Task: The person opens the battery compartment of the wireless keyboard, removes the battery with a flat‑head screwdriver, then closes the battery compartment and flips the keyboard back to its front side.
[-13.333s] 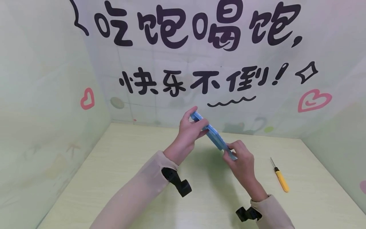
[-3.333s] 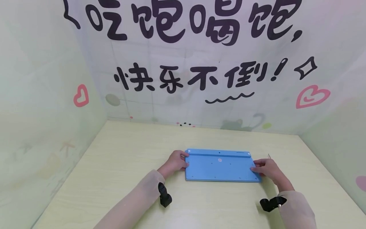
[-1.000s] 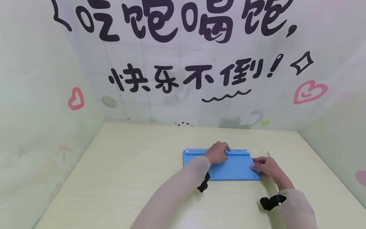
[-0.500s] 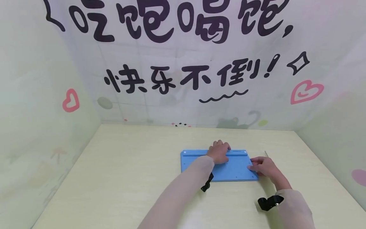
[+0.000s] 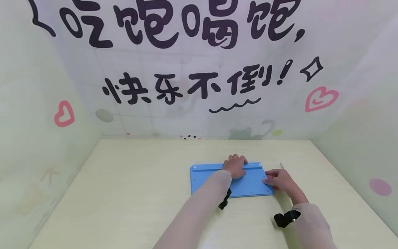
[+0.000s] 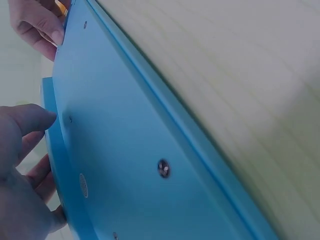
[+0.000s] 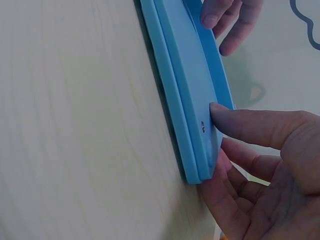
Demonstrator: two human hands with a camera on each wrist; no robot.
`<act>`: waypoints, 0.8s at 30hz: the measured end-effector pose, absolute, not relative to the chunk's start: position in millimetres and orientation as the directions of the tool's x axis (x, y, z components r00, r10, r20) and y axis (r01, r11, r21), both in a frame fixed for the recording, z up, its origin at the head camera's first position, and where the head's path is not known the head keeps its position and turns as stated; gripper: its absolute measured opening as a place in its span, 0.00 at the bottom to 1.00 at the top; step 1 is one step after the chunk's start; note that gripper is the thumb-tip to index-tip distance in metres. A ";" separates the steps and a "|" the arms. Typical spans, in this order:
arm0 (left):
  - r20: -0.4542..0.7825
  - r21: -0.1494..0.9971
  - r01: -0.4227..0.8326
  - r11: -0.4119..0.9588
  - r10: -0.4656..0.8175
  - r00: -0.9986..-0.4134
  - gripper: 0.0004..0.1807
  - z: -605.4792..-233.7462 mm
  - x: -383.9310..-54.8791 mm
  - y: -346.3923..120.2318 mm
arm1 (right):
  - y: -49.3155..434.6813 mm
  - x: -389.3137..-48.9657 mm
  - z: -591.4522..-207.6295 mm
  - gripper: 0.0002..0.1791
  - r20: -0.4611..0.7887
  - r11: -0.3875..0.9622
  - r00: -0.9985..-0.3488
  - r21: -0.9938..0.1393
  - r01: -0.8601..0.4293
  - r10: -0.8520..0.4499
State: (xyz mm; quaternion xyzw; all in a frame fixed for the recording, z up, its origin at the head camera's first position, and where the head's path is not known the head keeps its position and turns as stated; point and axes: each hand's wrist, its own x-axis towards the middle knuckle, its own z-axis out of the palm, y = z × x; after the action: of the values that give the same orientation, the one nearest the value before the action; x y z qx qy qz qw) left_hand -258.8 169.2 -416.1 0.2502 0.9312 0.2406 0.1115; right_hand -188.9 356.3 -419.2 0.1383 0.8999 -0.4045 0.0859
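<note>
A light blue keyboard point(image 5: 253, 181) lies underside up on the table, its raised ridge along the far side. Small screws dot its flat back, and the key side is hidden. My left hand point(image 5: 235, 166) reaches over the middle of the ridge, thumb on the near side and fingers over the far edge, gripping it. At the right end my right hand point(image 5: 281, 180) pinches the short edge, its thumb point(image 7: 240, 122) on top beside a corner screw and the other fingers around the edge and below.
A screwdriver's metal shaft point(image 5: 281, 166) shows behind my right hand, which hides most of the tool. The pale wooden table point(image 5: 130, 193) is enclosed by a printed back wall point(image 5: 174, 121) and side walls.
Earlier, both hands held the keyboard tilted up in the air, then flat by its two ends. My left hand has since moved from the left end to the ridge's middle. The right hand keeps its hold.
</note>
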 end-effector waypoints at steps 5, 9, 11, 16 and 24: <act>-0.094 0.483 0.421 0.768 0.524 -0.847 0.17 -416.9 -257.1 170.5 | 356.2 -189.3 -420.1 0.30 -0.270 0.638 -0.946 -0.699 0.322 0.182; -0.094 0.470 0.421 0.776 0.518 -0.850 0.18 -417.3 -256.4 171.7 | 356.2 -188.7 -419.1 0.30 -0.266 0.637 -0.947 -0.701 0.319 0.182; -0.091 0.466 0.419 0.779 0.513 -0.853 0.18 -417.3 -256.2 173.0 | 356.6 -188.7 -418.8 0.30 -0.265 0.639 -0.948 -0.701 0.317 0.179; -0.081 0.451 0.413 0.791 0.497 -0.864 0.18 -416.6 -254.6 176.6 | 357.5 -189.8 -419.1 0.30 -0.265 0.641 -0.948 -0.701 0.313 0.173; -0.102 0.459 0.365 0.810 0.456 -0.884 0.15 -410.8 -253.3 180.3 | 359.4 -193.1 -418.7 0.30 -0.275 0.644 -0.947 -0.697 0.315 0.166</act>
State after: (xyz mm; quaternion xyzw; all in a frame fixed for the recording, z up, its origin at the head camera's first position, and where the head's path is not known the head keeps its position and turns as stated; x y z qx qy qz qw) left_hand -253.3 180.3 -410.8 0.2170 0.9456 0.2191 0.1041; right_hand -193.1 359.4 -418.7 0.1335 0.9018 -0.4004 0.0930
